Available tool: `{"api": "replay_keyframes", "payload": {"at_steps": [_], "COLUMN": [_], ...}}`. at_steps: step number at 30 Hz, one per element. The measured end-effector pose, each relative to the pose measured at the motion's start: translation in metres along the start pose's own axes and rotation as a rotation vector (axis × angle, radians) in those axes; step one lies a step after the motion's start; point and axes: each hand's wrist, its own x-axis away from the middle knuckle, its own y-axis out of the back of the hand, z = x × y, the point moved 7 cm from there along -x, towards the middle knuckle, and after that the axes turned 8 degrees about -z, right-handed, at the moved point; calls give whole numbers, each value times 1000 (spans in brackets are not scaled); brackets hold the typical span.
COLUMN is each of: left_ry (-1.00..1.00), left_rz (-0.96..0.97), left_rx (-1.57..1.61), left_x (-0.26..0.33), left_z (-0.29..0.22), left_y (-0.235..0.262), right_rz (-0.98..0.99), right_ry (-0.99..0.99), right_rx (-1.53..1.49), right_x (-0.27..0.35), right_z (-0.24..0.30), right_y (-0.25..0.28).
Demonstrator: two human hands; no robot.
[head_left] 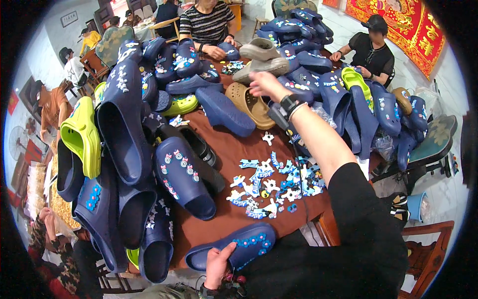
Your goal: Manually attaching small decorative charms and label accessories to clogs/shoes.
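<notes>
Low at the table's near edge, my left hand (218,261) grips a navy clog (251,239) with its thumb on top; blue flower charms ring the clog's upper. My right arm stretches far across the table. My right hand (269,85), fingers extended and slightly blurred, hovers by a tan clog (244,104) and grey clogs (269,67), with nothing visible in it. Loose shoe charms (266,187) in white, blue and black lie scattered over the brown cloth (209,234). A navy clog with swirl charms (181,174) rests left of them.
Navy clogs heap up at left (124,119) and right (338,99), with lime green clogs (82,134) among them. Two people (206,22) sit across the table; others are at the left. A wooden chair (428,249) and blue bucket (417,207) stand right.
</notes>
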Motion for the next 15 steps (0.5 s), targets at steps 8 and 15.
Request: {"api": "replay_keyframes", "payload": {"at_steps": [8,15], "left_ry": [18,-59], "left_rz": [41,37], "left_rx": [266,38], "left_x": [17,-11], "left_z": [-14,18], "left_y": [-13,7], "right_rz": [129,18], "right_ry": [535,450], "right_rx": [1244,997], "right_x": [113,88], "right_z": [-14,-37], "right_y": [-118,-109]}}
